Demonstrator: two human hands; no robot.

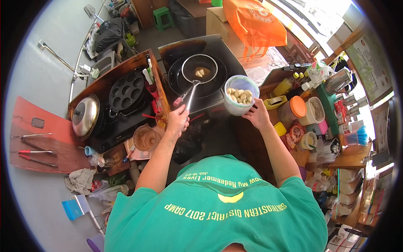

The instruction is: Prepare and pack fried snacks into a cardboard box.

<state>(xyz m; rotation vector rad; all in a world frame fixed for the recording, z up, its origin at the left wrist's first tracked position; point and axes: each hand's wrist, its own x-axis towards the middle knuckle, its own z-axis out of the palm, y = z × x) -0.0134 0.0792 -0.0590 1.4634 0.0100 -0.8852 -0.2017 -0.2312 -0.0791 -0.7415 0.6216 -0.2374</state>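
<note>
My left hand (178,121) is closed around the metal handle of a round mesh strainer (192,94). The strainer's ring lies over a dark wok (171,78) on the stove. A few pale food pieces (199,73) sit within the ring, with brownish liquid beside them; whether they rest on the mesh or below it I cannot tell. Beside the strainer handle is a pink-handled utensil (178,101), its far part hard to make out. To the right of the wok, my right hand (257,114) grips a translucent plastic tub (237,108), tilted to show several pale food chunks (241,95) inside.
On the left, a black counter bears a multi-cup pan (127,91) and a lidded pan (85,116). A brown-stained jug (146,138) stands near my left forearm. Jars and an orange-lidded container (297,107) crowd the right shelf. An orange bag (256,23) is beyond the stove.
</note>
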